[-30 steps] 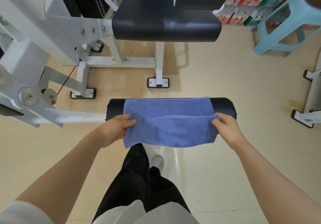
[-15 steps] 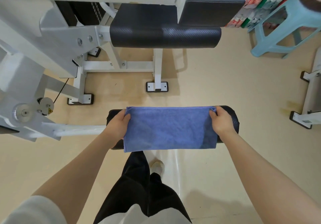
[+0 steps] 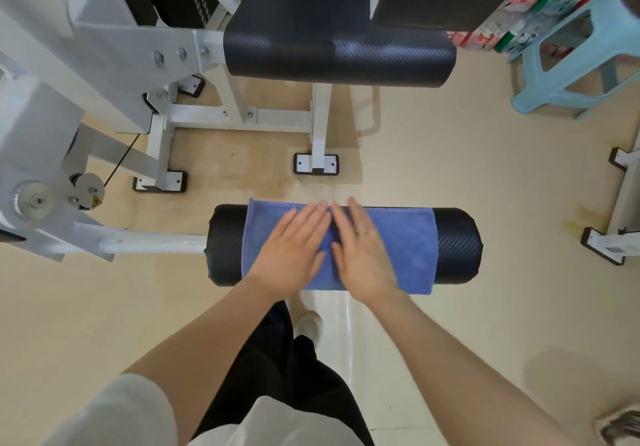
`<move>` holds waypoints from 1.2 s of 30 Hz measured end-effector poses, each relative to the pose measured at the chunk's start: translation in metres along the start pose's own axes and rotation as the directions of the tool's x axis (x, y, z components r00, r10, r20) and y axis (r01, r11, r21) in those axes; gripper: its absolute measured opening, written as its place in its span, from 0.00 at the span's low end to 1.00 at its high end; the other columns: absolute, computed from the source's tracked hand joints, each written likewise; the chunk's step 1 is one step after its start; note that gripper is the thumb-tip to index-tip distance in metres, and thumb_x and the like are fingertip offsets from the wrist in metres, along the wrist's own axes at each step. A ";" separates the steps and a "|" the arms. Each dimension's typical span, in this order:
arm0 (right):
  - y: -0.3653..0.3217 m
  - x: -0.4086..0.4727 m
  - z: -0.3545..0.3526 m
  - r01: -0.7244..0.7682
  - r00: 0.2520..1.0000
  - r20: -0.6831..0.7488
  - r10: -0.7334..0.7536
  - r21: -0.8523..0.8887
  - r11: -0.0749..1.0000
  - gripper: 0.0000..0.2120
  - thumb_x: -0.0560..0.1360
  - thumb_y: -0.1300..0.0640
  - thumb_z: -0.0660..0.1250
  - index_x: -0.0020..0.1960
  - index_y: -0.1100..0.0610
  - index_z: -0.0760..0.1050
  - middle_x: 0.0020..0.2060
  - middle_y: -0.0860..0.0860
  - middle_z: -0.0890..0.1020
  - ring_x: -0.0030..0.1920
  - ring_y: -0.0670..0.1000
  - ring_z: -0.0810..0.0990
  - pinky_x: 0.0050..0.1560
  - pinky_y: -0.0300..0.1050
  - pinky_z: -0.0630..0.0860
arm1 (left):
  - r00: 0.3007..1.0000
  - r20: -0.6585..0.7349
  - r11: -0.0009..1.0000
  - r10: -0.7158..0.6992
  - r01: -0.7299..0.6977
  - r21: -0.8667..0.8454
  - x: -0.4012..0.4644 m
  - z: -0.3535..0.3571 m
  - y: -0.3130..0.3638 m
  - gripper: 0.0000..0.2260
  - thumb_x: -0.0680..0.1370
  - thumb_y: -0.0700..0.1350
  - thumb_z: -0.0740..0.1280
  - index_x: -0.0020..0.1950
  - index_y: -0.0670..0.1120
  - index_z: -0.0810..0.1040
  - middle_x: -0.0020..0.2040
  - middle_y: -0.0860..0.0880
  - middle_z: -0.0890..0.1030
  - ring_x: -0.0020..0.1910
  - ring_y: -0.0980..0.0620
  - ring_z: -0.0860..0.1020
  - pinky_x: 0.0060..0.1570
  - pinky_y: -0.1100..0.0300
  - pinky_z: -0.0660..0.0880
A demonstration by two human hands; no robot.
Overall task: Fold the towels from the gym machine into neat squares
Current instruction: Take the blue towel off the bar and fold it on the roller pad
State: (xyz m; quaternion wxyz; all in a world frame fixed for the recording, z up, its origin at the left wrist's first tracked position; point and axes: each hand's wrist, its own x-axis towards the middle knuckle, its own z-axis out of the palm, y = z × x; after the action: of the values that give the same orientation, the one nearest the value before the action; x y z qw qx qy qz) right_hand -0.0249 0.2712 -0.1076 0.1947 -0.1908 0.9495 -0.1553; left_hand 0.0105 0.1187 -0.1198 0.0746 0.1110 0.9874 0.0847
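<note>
A blue towel (image 3: 407, 244), folded into a wide rectangle, lies draped over the black roller pad (image 3: 457, 244) of the white gym machine. My left hand (image 3: 294, 248) lies flat on the towel's middle, palm down, fingers spread. Beside it, almost touching, my right hand (image 3: 360, 251) also presses flat on the towel and wears a gold ring. Neither hand grips the cloth. The towel's left and right ends show on either side of my hands.
The machine's black seat pad (image 3: 339, 47) and white frame (image 3: 239, 120) stand beyond the roller. A light blue plastic stool (image 3: 575, 64) is at the far right, another white frame foot (image 3: 609, 244) at the right edge. Beige floor surrounds my legs.
Both hands let go of the towel's side edges after bringing the near half up over the far half, and moved inward to lie flat on its middle.
</note>
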 end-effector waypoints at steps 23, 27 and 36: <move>0.072 -0.029 -0.027 -0.628 0.739 -0.162 0.654 0.186 0.755 0.24 0.78 0.51 0.59 0.70 0.60 0.62 0.68 0.58 0.66 0.65 0.61 0.68 0.62 0.56 0.66 | 0.978 0.135 0.983 -0.160 0.145 0.111 -0.007 0.006 0.018 0.33 0.72 0.64 0.51 0.67 0.43 0.73 0.66 0.46 0.76 0.64 0.43 0.75 0.63 0.45 0.70; 0.076 -0.023 -0.020 -0.591 0.636 0.007 0.772 0.648 0.481 0.05 0.77 0.57 0.60 0.50 0.58 0.70 0.46 0.56 0.75 0.47 0.61 0.74 0.42 0.49 0.72 | 0.970 0.215 0.994 -0.111 0.112 0.009 0.019 0.011 0.039 0.34 0.76 0.65 0.49 0.77 0.49 0.50 0.78 0.49 0.52 0.76 0.46 0.53 0.74 0.51 0.49; 0.072 -0.031 -0.034 -0.517 0.747 0.158 0.646 0.749 0.415 0.06 0.73 0.61 0.66 0.49 0.61 0.74 0.40 0.51 0.77 0.39 0.49 0.75 0.37 0.40 0.70 | 0.948 0.244 0.973 -0.204 0.169 0.160 0.018 0.018 0.042 0.44 0.72 0.69 0.57 0.75 0.50 0.34 0.77 0.46 0.39 0.76 0.41 0.41 0.73 0.48 0.39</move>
State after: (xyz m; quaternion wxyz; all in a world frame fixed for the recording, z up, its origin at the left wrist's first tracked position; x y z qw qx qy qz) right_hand -0.0343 0.3548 -0.0948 0.2222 0.2627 0.8123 -0.4709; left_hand 0.0050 0.1661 -0.1315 0.2029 0.0319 0.9787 -0.0059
